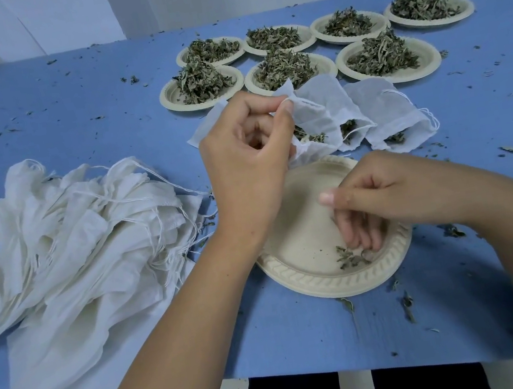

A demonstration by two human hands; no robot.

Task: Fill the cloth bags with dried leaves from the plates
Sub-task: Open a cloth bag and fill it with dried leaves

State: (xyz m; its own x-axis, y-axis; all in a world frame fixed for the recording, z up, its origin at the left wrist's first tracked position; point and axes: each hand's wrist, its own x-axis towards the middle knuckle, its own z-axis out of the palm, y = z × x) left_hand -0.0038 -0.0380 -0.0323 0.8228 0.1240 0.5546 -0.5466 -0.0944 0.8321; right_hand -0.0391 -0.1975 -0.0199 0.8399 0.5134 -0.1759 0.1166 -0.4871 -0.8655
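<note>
One small clump of dried leaves is left on the near plate. The right hand has its curled fingertips down on the clump, though whether they already pinch any leaves cannot be told. The cloth bag hangs beyond the plate's far rim, slightly left of the clump, its edge pinched between thumb and forefinger of the left hand. The right hand is nearer the leaves, so it would likely carry them away from the person toward the bag.

No lettering, label or number is legible on the blue table. Plates and cloth bags are unmarked.
</note>
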